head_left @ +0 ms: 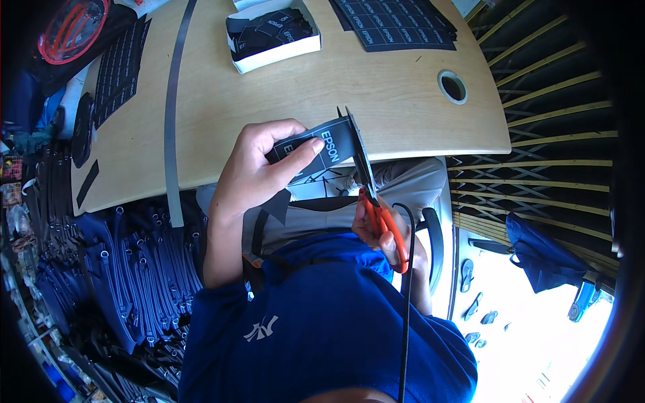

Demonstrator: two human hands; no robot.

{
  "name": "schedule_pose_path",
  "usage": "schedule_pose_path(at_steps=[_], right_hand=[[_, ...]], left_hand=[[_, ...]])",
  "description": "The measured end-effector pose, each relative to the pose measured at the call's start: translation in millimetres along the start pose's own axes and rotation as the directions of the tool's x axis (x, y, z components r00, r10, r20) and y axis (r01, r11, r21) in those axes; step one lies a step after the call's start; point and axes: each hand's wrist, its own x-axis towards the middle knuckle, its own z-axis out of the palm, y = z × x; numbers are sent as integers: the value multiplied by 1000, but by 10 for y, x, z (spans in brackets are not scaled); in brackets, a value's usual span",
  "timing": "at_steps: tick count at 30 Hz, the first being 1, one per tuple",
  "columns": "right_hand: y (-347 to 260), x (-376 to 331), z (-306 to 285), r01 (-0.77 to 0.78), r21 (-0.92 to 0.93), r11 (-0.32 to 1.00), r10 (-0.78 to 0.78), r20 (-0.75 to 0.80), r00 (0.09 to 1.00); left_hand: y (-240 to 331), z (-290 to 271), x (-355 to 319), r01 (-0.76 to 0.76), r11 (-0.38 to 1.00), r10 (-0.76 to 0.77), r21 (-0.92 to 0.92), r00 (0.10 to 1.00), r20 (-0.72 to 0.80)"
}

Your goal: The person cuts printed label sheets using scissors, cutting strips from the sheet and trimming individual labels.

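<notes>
In the head view, the left hand (259,168) pinches a black printed strip (329,144) between thumb and fingers, held over the near edge of the wooden surface (269,94); the right hand (376,225) is closed round orange-handled scissors (376,195), blades part-open on the strip's 3 o'clock end. The strip looks thin, light and floppy, so it is best gripped close to the cut line. At 12 o'clock sits a white box (275,57) of cut pieces, an uncut sheet (396,23) at 1 o'clock.
</notes>
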Motion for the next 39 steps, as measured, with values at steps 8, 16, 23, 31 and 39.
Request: schedule_pose_path(at_steps=[8,16,23,31,39], right_hand=[[-99,8,26,8,-12,1000,-8,-21,1000],[-110,6,29,-38,-2,999,38,-34,999],[-107,-6,44,-87,36,996,89,-76,993],[19,9,56,13,155,988,5,-112,994],[205,146,88,152,224,963,-112,-182,977]], left_hand=[[-27,-43,-1,-14,1000,13,19,1000,7],[-52,-83,18,-24,999,24,48,1000,18],[-61,-116,29,-25,998,23,62,999,27],[-30,-107,-41,-16,999,14,40,999,50],[-204,199,-139,136,953,-133,-271,991,29]])
